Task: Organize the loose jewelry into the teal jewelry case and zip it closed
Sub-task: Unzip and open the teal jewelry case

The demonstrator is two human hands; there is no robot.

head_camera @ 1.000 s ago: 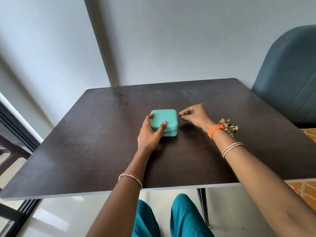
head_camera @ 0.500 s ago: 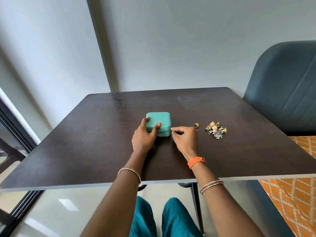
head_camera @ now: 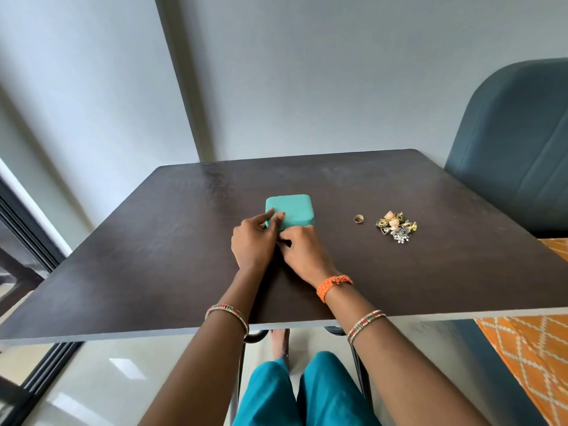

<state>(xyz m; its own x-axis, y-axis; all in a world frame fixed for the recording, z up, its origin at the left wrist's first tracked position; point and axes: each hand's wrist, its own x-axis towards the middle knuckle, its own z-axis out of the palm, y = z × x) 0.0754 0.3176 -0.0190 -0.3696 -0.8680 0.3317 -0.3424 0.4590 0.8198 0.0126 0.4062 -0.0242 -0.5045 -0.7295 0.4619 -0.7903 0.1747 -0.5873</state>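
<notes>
The teal case [head_camera: 290, 213] lies flat and closed near the middle of the dark table [head_camera: 153, 256], a small square box with rounded corners and a matte, faintly grained skin. The left hand [head_camera: 253, 244] steadies it at its near left corner, with thumb and forefinger laid over the lid edge. The right hand [head_camera: 302, 252] is at the near side of the case, its fingers bunched at the seam as if pinching the zip pull; the pull itself is hidden under the fingers, so I cannot tell whether it is really held.

The step in hand looks to be unzipping, since the jewelry is still outside. To do it well, the left hand should press down on the lid rather than squeeze the sides, so the light case neither slides nor tips. The pull is best drawn level along the seam and slowed at each rounded corner, where a zip tends to bind. The steadying fingers will have to shift clear as the pull comes round to them.

To the right of the case, well apart from it, a single gold ring [head_camera: 358, 218] lies on the table. Farther right sits a small heap of earrings [head_camera: 396, 229], a tangle of gold, silver and green bits. They are small, hard and likely to snag on one another, so are best picked out singly.
</notes>
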